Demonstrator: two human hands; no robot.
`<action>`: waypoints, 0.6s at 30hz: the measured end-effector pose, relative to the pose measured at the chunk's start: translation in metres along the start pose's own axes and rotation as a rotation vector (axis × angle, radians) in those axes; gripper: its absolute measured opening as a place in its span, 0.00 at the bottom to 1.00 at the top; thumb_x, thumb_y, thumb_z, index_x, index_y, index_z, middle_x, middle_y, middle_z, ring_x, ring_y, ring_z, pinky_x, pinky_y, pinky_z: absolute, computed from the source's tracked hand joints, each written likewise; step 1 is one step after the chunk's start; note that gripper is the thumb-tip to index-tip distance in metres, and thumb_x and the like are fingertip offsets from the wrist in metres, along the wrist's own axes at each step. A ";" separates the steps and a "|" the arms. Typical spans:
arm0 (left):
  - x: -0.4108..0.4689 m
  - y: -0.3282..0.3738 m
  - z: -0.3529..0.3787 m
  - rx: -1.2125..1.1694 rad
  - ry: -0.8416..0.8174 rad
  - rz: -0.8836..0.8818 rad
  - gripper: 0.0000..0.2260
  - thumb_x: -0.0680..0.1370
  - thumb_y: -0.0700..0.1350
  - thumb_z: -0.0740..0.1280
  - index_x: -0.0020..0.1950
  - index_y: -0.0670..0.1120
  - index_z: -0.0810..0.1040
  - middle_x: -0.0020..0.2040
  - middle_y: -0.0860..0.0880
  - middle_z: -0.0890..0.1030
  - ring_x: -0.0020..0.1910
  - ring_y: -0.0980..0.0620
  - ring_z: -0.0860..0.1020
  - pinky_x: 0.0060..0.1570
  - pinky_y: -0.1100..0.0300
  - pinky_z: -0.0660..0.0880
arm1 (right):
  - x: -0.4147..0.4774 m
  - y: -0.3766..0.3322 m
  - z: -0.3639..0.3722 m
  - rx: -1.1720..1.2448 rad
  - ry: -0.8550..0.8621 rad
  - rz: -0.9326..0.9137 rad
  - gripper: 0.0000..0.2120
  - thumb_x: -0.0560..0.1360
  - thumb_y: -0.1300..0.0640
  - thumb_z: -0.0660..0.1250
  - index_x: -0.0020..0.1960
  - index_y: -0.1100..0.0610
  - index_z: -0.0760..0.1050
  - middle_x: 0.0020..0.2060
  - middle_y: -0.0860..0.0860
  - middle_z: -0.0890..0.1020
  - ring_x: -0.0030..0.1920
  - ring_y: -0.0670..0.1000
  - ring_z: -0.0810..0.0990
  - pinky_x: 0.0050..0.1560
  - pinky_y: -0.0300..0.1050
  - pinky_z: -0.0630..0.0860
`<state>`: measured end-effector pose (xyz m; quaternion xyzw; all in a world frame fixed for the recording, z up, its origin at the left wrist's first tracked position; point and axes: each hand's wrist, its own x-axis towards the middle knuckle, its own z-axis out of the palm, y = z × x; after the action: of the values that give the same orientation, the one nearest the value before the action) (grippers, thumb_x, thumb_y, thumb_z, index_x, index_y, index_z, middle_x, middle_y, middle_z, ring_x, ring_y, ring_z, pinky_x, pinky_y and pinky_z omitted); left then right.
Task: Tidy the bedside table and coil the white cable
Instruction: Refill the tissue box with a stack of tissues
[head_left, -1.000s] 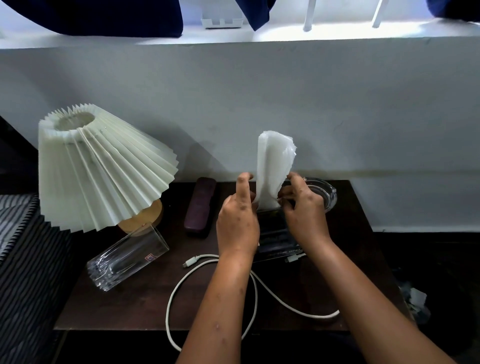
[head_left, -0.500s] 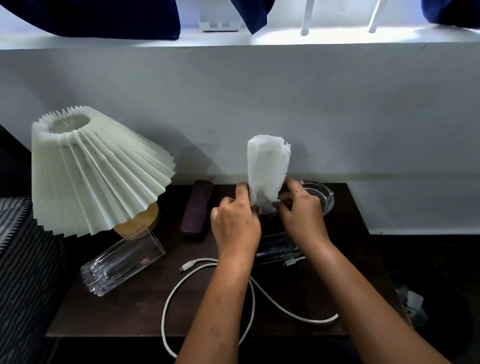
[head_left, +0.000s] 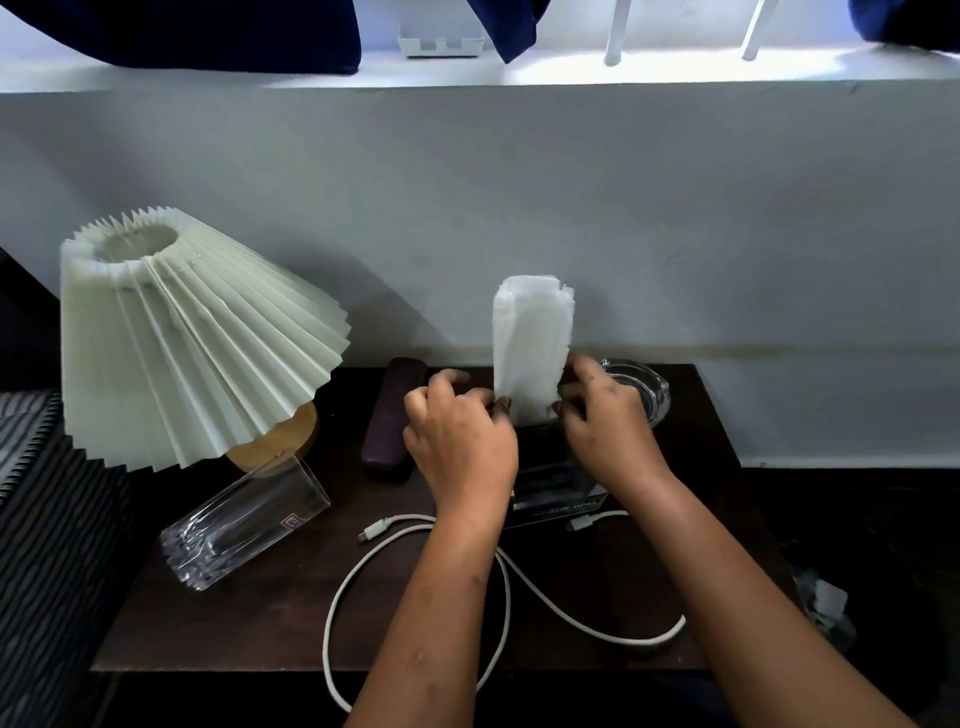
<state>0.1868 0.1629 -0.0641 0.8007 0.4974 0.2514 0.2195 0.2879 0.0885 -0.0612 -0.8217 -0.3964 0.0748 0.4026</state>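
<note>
pinching the base of a white tissue (head_left: 532, 345) between my left hand (head_left: 460, 434) and right hand (head_left: 608, 421), fingers pressed together on either side, i hold it standing up out of a dark tissue box (head_left: 556, 480) under my palms. i reckon the thin sheet could tear or pull out whole if i tug unevenly. just beyond my right hand sits a glass ashtray (head_left: 644, 387), easily knocked. left of my left hand lie a dark case (head_left: 392, 418), a tipped drinking glass (head_left: 244, 525) and a tilted lamp (head_left: 192, 338). the white cable (head_left: 415, 571) sprawls loose below my wrists on the bedside table (head_left: 234, 623), one loop over its near edge, not yet coiled.
</note>
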 end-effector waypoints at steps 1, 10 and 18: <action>0.001 -0.001 0.000 -0.008 -0.016 -0.012 0.09 0.74 0.49 0.66 0.49 0.47 0.82 0.62 0.52 0.72 0.61 0.47 0.63 0.56 0.50 0.65 | 0.000 0.000 -0.001 0.000 0.016 0.000 0.19 0.71 0.66 0.66 0.59 0.53 0.72 0.39 0.46 0.79 0.46 0.51 0.80 0.48 0.40 0.74; -0.002 -0.001 -0.001 0.090 -0.056 0.065 0.08 0.73 0.47 0.65 0.44 0.46 0.82 0.65 0.51 0.71 0.63 0.47 0.63 0.57 0.49 0.65 | -0.002 0.004 0.005 -0.203 0.035 -0.014 0.12 0.71 0.58 0.66 0.54 0.50 0.71 0.44 0.54 0.82 0.50 0.56 0.76 0.42 0.45 0.70; 0.001 0.001 -0.004 -0.104 -0.095 0.010 0.09 0.76 0.51 0.63 0.51 0.50 0.79 0.51 0.48 0.80 0.55 0.44 0.71 0.51 0.51 0.65 | 0.001 0.004 -0.002 -0.093 -0.062 -0.047 0.15 0.69 0.60 0.66 0.55 0.53 0.73 0.48 0.48 0.76 0.54 0.53 0.69 0.49 0.44 0.67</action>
<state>0.1857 0.1638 -0.0597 0.8019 0.4684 0.2397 0.2831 0.2916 0.0870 -0.0627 -0.8274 -0.4308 0.0721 0.3530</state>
